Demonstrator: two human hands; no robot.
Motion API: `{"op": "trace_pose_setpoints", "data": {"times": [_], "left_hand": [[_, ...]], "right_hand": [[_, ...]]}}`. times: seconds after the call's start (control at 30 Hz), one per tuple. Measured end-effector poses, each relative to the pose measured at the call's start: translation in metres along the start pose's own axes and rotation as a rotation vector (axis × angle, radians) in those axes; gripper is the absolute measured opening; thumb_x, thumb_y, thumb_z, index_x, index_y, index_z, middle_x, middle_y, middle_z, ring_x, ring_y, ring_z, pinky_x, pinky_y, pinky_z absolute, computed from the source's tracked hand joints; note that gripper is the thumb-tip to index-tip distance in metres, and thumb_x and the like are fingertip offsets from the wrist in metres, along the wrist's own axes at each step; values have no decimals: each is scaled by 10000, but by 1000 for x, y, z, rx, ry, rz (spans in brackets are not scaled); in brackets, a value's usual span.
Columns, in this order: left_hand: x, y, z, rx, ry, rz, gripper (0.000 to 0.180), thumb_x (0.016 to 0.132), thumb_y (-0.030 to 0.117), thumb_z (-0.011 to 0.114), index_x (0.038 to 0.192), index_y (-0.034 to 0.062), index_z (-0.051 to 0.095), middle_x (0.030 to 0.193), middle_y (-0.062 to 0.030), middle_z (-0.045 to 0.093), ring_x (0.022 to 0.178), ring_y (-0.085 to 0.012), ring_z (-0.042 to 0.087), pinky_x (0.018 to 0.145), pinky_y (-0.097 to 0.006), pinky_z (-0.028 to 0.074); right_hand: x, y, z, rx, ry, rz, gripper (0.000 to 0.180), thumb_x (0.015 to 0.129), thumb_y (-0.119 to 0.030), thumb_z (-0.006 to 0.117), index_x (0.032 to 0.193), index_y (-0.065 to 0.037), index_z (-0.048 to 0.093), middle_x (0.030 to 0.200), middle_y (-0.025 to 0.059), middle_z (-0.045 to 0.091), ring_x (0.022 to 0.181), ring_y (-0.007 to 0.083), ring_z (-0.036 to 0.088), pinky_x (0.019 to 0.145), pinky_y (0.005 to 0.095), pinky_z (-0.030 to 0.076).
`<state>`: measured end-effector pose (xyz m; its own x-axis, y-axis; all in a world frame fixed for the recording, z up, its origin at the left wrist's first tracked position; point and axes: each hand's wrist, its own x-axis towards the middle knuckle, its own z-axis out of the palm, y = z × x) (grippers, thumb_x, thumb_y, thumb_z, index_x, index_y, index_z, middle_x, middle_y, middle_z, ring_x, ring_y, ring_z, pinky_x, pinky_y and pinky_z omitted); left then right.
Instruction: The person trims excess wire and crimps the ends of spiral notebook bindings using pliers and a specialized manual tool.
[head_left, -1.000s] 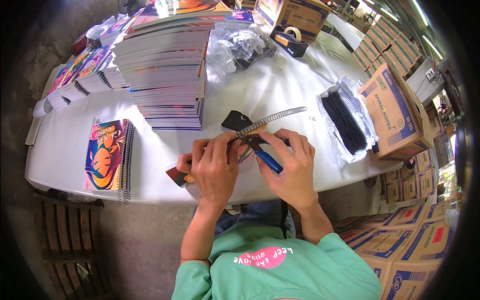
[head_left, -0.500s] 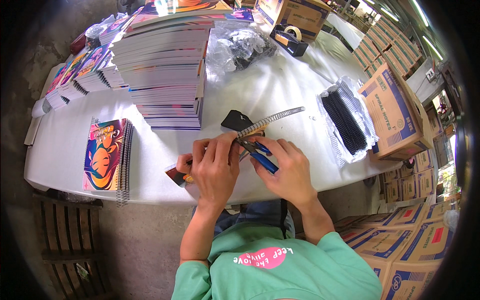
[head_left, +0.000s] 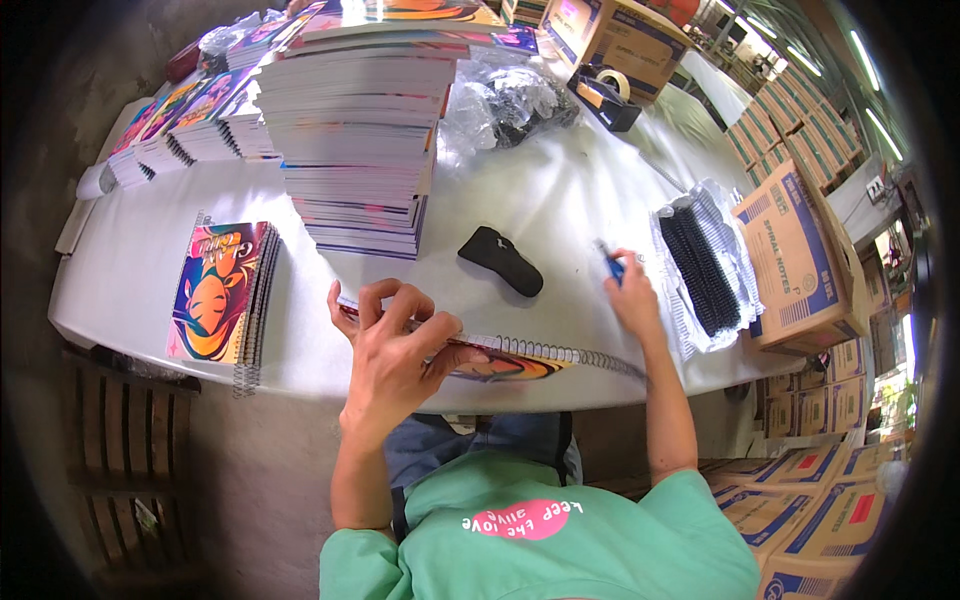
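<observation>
My left hand (head_left: 395, 335) is closed on a notebook (head_left: 520, 366) held on edge near the front of the table. A wire coil (head_left: 560, 352) runs along the notebook's upper edge, its loose tail reaching past the right end. To the right, my right hand (head_left: 632, 293) grips pliers with blue handles (head_left: 614, 266), their jaws pointing away from me just above the tabletop. Between the hands and farther back lies a curved black object (head_left: 500, 262), whose kind I cannot make out. Several coil-bound notebooks with colourful covers (head_left: 222, 290) are piled at the left.
A tall stack of unbound books (head_left: 350, 160) rises behind my left hand. Black coils (head_left: 700, 265) lie in crumpled wrapping beside a cardboard box (head_left: 790, 250) on the right. Farther back are a tape dispenser (head_left: 606, 97) and clear plastic bags (head_left: 480, 110).
The pliers have left the coil and moved right with my right hand. My left hand has shifted slightly left, and the notebook's coil now points right instead of up and away.
</observation>
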<state>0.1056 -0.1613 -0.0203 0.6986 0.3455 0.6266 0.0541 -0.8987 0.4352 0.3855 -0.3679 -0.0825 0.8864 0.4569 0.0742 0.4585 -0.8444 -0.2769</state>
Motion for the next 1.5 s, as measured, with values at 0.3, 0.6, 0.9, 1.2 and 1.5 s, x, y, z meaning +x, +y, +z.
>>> {"op": "trace_pose_setpoints", "data": {"times": [0.3,0.6,0.9,1.2,1.5], "left_hand": [[-15,4,20,-26,192,-30,399,517,392,833,727,169,578,993,-33,481,1105,-313,416,918,-583,237],[-14,12,17,50,134,-131,465,434,422,846,706,127,609,1022,-88,479,1022,-309,390,930,-422,259],[-14,16,14,122,161,-168,503,454,506,820,664,117,578,1048,-95,469,962,-296,362,857,-413,291],[-12,15,16,107,193,-176,554,430,511,828,707,104,574,1107,-119,456,971,-289,363,815,-388,324],[-4,6,18,14,283,-208,637,394,491,876,750,89,534,1150,-153,356,1068,-313,364,808,-402,362]], "right_hand": [[-23,-112,19,68,99,-713,388,821,-245,601,1185,-120,548,1147,104,560,1035,290,540,881,461,399],[-34,-125,-21,2066,-664,-965,203,834,-179,618,916,0,664,803,161,664,778,340,646,807,466,495],[-43,-130,-44,1029,-526,-991,140,795,-89,617,848,21,685,862,151,695,824,262,674,884,402,499],[-30,-125,-34,1052,-560,-737,205,721,-5,581,892,19,692,943,165,685,853,285,669,847,375,509],[-20,-149,-32,902,-596,-1086,184,766,-29,593,915,-4,698,893,141,695,822,235,683,757,310,527]]}}
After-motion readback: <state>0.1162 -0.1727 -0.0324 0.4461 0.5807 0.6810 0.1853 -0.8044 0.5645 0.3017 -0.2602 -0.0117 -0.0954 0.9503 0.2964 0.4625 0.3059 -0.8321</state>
